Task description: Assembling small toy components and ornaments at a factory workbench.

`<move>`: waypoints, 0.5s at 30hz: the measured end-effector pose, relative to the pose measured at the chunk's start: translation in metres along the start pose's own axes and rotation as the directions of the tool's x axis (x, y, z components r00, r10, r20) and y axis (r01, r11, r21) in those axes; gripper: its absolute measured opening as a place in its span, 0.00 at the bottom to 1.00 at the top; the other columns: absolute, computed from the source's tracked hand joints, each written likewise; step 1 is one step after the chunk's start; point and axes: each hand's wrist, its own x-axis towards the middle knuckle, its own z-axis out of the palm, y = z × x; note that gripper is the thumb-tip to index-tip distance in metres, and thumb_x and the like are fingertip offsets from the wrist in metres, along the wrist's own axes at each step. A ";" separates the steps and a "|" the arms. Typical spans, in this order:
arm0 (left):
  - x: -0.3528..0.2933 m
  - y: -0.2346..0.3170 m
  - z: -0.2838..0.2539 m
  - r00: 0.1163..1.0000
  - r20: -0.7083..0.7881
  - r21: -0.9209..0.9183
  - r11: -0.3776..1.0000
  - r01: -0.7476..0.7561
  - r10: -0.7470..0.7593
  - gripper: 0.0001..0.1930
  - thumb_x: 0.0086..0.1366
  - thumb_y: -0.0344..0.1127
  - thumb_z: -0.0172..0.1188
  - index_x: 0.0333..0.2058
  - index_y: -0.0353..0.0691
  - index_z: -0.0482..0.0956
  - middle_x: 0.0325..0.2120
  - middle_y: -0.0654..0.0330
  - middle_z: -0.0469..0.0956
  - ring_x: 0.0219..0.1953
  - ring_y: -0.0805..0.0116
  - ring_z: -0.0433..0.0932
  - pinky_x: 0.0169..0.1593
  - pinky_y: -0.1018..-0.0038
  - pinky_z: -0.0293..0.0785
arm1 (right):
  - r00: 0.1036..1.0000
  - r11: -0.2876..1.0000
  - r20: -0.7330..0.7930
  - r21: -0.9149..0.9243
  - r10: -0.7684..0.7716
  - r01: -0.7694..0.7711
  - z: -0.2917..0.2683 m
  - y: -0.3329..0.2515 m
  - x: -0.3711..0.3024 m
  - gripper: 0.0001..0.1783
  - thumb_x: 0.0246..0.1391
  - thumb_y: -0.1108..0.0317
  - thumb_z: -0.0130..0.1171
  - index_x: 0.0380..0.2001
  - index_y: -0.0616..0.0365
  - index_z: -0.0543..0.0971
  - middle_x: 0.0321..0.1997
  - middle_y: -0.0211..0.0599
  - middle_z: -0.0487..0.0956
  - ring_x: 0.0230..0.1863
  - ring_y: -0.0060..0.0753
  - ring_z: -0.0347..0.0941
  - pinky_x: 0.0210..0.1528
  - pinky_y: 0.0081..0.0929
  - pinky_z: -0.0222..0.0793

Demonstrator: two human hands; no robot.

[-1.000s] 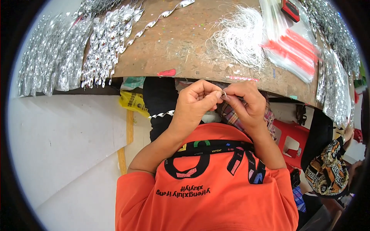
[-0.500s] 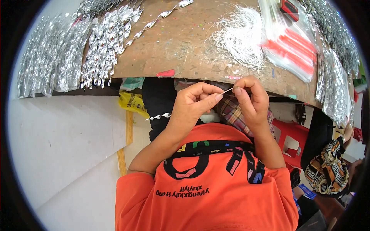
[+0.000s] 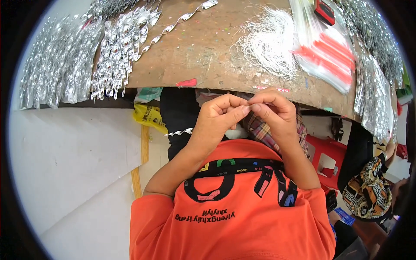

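My left hand [image 3: 216,119] and my right hand [image 3: 278,115] meet fingertip to fingertip just off the table's near edge, both pinched closed. A twisted silver strip [image 3: 180,131] sticks out to the left from behind my left hand, its other part hidden by the palm. What lies between the pinched fingertips is too small and covered to make out. On the table [image 3: 203,43] beyond my hands lie a tangled bundle of white string [image 3: 268,43], a heap of twisted silver strips [image 3: 117,52] and one longer strip [image 3: 169,29] stretching away from the heap.
Clear plastic sleeves with red parts [image 3: 327,56] and a small red-and-black object [image 3: 324,12] lie at the right. More silver strips [image 3: 58,65] hang over the left edge. A yellow bag [image 3: 148,116], white board [image 3: 78,160], red stool [image 3: 325,156] and another person's patterned garment [image 3: 368,190] are around.
My right hand has moved left until its fingertips meet my left ones. The short, thin pale length that showed between the hands is now covered. My left hand has barely moved.
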 end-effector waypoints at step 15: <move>-0.006 -0.025 -0.013 0.920 0.389 0.197 0.970 -0.140 0.054 0.22 0.59 0.29 0.54 0.53 0.38 0.67 0.37 0.60 0.76 0.37 0.75 0.74 0.44 0.78 0.69 | 0.867 0.826 -0.350 -0.552 -0.354 0.114 -0.042 -0.021 0.017 0.02 0.54 0.75 0.50 0.31 0.61 0.72 0.29 0.26 0.68 0.30 0.16 0.61 0.35 0.14 0.57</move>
